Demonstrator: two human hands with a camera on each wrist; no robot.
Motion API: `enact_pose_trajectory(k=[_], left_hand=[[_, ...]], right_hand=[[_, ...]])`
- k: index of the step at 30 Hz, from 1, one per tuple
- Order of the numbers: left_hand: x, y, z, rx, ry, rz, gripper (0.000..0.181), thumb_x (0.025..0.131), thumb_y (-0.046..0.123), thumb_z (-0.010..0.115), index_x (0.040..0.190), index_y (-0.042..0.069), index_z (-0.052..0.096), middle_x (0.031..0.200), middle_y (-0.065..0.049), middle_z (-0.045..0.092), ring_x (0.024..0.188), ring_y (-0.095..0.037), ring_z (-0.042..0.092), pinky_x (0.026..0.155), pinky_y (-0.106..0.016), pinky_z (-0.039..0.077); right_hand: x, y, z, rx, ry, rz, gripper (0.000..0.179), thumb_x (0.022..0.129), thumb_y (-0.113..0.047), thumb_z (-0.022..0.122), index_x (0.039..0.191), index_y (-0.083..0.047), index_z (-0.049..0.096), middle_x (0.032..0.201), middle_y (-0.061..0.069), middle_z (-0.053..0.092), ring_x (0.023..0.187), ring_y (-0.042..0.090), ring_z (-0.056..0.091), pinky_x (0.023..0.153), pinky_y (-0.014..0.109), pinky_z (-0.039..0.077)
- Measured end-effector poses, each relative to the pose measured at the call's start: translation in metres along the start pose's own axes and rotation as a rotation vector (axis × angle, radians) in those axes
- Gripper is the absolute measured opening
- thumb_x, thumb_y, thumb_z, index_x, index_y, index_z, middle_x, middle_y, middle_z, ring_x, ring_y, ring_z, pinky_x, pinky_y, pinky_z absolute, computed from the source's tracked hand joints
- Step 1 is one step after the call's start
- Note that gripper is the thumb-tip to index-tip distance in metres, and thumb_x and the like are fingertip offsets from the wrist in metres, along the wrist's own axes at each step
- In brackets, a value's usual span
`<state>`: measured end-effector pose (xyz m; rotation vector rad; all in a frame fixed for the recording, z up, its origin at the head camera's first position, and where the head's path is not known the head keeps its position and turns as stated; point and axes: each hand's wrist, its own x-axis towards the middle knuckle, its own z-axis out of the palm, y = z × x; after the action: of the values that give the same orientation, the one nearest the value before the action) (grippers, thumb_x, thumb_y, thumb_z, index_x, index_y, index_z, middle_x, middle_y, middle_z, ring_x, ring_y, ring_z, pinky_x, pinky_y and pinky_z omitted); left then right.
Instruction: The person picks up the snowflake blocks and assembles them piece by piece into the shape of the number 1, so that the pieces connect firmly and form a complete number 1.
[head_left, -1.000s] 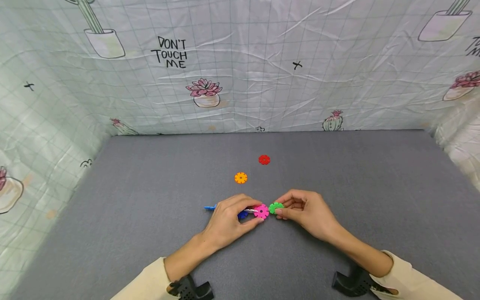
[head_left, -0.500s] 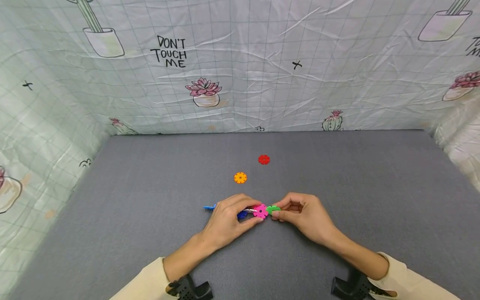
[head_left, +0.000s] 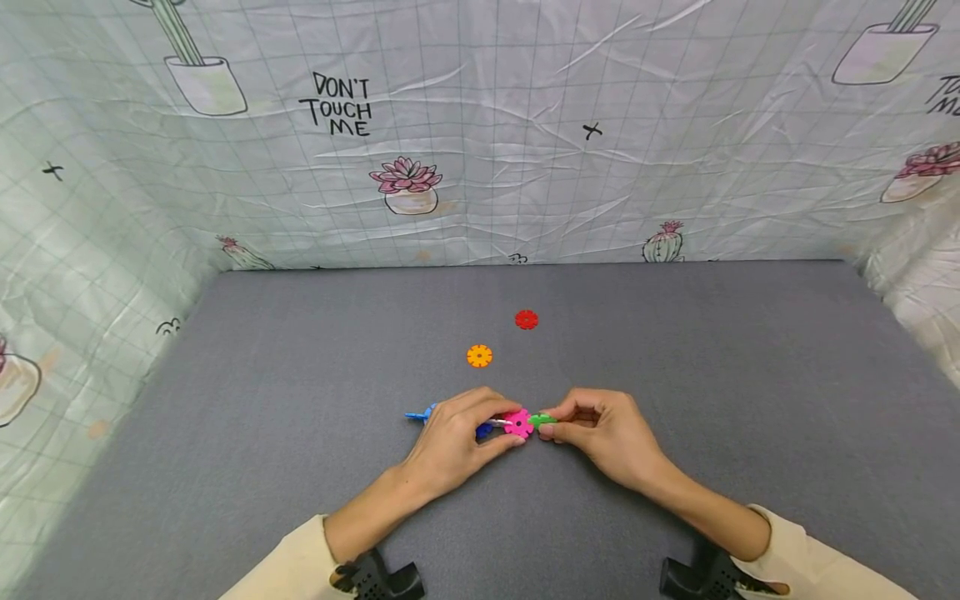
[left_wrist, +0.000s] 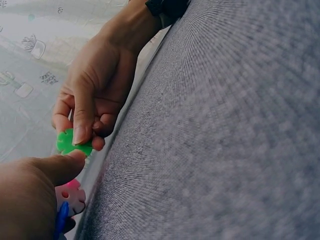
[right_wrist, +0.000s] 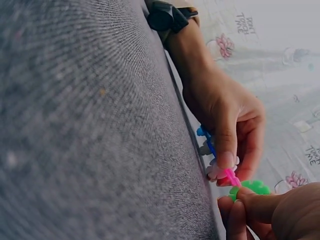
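In the head view my left hand [head_left: 459, 433] pinches a pink notched interlocking disc [head_left: 518, 423] between thumb and fingers. Linked behind it and partly under the palm runs a chain with a white disc and blue discs [head_left: 421, 415]. My right hand [head_left: 611, 433] pinches a green notched disc [head_left: 541, 421], held tilted with its edge at the pink disc's right rim. From the right wrist, the green disc [right_wrist: 256, 187] meets the pink disc [right_wrist: 231, 176] close by the left thumb. The left wrist view shows the right thumb lying on the green disc [left_wrist: 70, 142].
Beyond the hands, an orange disc [head_left: 479, 356] and a red disc [head_left: 527, 320] lie flat on the grey tabletop [head_left: 315, 350]. A printed cloth curtain [head_left: 487, 125] stands behind and along the sides.
The right hand has shifted slightly left and turned the green disc from face-up to nearly edge-on, bringing it against the pink disc. The left hand stays almost in place.
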<state>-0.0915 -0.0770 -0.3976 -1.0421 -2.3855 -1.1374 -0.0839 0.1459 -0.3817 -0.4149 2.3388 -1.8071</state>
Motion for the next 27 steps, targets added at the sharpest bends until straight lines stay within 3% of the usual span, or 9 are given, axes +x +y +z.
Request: enact_pose_trajectory(k=[18, 24, 27], left_hand=[[0.0023, -0.0001, -0.0050, -0.024, -0.041, -0.030, 0.027, 0.081, 0.022, 0.078, 0.102, 0.007, 0.071, 0.093, 0.004, 0.066, 0.088, -0.006, 0.061, 0.075, -0.023, 0.050], [0.0029, -0.0002, -0.0059, -0.017, -0.061, -0.028, 0.028, 0.080, 0.022, 0.078, 0.103, 0.007, 0.070, 0.094, 0.004, 0.066, 0.087, -0.005, 0.061, 0.074, -0.022, 0.050], [0.0030, -0.0005, -0.0055, -0.017, -0.061, -0.035, 0.028, 0.080, 0.022, 0.078, 0.102, 0.008, 0.070, 0.094, 0.005, 0.066, 0.087, -0.005, 0.061, 0.074, -0.023, 0.050]], right_hand=[[0.0047, -0.0003, 0.0048, -0.064, 0.032, -0.051, 0.009, 0.078, -0.004, 0.078, 0.077, -0.010, 0.072, 0.087, -0.002, 0.073, 0.075, 0.016, 0.070, 0.064, 0.030, 0.056], [0.0049, 0.0006, 0.0081, -0.090, 0.044, -0.130, 0.010, 0.076, -0.005, 0.079, 0.075, -0.011, 0.072, 0.084, -0.001, 0.072, 0.073, 0.013, 0.070, 0.062, 0.027, 0.055], [0.0046, 0.0004, 0.0092, -0.089, 0.054, -0.132, 0.010, 0.076, -0.005, 0.080, 0.076, -0.012, 0.073, 0.084, -0.002, 0.072, 0.072, 0.013, 0.070, 0.062, 0.027, 0.056]])
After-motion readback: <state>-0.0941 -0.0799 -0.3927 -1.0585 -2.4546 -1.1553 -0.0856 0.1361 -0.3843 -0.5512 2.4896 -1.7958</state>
